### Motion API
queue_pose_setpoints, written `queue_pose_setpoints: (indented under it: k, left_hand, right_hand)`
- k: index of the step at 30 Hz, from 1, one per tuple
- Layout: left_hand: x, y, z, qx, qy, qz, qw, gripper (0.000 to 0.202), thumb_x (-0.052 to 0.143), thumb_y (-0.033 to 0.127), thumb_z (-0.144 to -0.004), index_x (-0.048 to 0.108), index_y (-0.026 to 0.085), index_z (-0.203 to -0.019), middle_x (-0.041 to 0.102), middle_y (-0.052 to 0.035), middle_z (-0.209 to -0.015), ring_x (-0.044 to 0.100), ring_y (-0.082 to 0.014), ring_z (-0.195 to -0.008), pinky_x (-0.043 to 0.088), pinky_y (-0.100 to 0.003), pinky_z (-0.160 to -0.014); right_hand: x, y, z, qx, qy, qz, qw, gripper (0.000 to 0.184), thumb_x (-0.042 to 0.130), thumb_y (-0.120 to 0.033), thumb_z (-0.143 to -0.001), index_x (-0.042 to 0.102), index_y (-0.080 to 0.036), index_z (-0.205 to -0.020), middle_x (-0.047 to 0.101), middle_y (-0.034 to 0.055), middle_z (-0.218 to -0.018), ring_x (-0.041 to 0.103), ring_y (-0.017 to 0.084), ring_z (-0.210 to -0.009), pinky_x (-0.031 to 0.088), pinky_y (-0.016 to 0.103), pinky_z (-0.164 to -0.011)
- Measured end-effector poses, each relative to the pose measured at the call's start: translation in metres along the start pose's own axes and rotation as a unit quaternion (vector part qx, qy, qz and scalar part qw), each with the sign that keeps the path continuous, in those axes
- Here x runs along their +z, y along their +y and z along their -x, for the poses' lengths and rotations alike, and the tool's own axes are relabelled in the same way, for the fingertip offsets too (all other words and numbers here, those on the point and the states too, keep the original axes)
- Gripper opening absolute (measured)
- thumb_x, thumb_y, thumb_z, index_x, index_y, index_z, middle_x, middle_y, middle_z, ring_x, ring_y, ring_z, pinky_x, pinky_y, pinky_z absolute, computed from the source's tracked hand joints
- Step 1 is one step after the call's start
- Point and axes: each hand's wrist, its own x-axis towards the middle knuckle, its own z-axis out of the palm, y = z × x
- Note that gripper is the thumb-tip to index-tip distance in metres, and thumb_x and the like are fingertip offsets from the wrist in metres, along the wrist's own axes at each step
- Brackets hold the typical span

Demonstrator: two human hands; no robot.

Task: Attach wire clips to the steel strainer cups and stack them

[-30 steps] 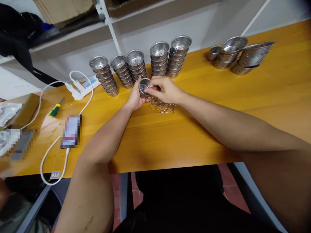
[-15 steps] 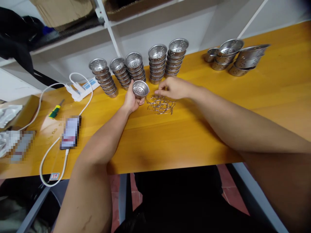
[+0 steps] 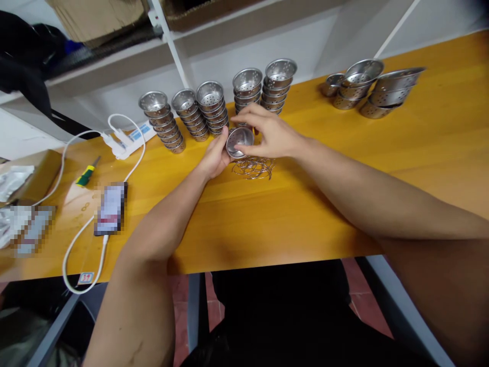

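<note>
My left hand (image 3: 217, 157) is closed around the left side of a small perforated metal strainer cup (image 3: 240, 142), its open top tilted toward me. Above the same cup, my right hand (image 3: 263, 131) has thumb and fingers spread: the thumb crosses the near part of the opening and the fingers reach over the far rim. Whether the right fingertips press on the cup I cannot tell. A loose heap of thin bent wire pieces (image 3: 253, 169) lies on the table just under the cup and the right hand, partly hidden by them.
Behind my hands stand several stacks of strainer cups (image 3: 210, 97). More cups (image 3: 361, 76) sit stacked at the back right. On the left are a white power strip (image 3: 133, 140), a green-yellow screwdriver (image 3: 86, 175) and a phone (image 3: 111, 209) with its cable.
My left hand has carried the strainer cup to the right, over the wires. My right hand has come left above the cup, its pinched fingers now spread.
</note>
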Motion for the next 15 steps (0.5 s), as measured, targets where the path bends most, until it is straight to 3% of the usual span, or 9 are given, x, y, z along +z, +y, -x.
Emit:
queue_pose_setpoints:
  k: [5,9,12,15]
  left_hand:
    - [0.0,0.005,0.0,-0.013,0.025,0.015,0.999,0.059,0.08,0.079,-0.119,0.086,0.025,-0.142,0.096,-0.014,-0.13,0.095,-0.0385,-0.136,0.083,-0.041,-0.097]
    - [-0.002,0.009,0.0,-0.02,0.015,0.009,1.0,0.061,0.064,0.078,-0.127,0.082,0.026,-0.151,0.096,-0.0132,-0.13,0.097,-0.035,-0.128,0.083,-0.038,-0.092]
    - [-0.007,0.012,-0.001,-0.039,0.008,-0.02,0.999,0.07,0.055,0.085,-0.127,0.085,0.024,-0.143,0.095,-0.0144,-0.125,0.099,-0.0318,-0.111,0.081,-0.036,-0.085]
    - [-0.014,0.012,-0.004,-0.027,0.028,-0.048,0.998,0.074,0.054,0.089,-0.125,0.086,0.023,-0.129,0.093,-0.0117,-0.116,0.094,-0.0239,-0.09,0.075,-0.034,-0.078]
  right_hand:
    - [0.002,-0.005,0.005,-0.004,-0.02,0.023,1.0,0.107,0.108,-0.074,-0.104,0.067,-0.031,-0.193,0.066,0.0233,-0.182,0.067,0.056,-0.171,0.063,0.076,-0.143]
    - [0.004,-0.013,0.002,0.012,-0.015,0.032,0.999,0.105,0.11,-0.072,-0.104,0.069,-0.029,-0.19,0.069,0.0229,-0.178,0.07,0.057,-0.168,0.064,0.076,-0.141]
    - [-0.025,-0.021,-0.004,0.055,-0.005,0.033,0.998,0.104,0.112,-0.074,-0.1,0.074,-0.031,-0.186,0.076,0.0222,-0.171,0.071,0.056,-0.162,0.067,0.076,-0.134]
    - [-0.077,-0.016,-0.007,0.115,0.012,0.042,0.992,0.102,0.111,-0.077,-0.1,0.076,-0.031,-0.183,0.081,0.0213,-0.165,0.072,0.054,-0.161,0.07,0.07,-0.128]
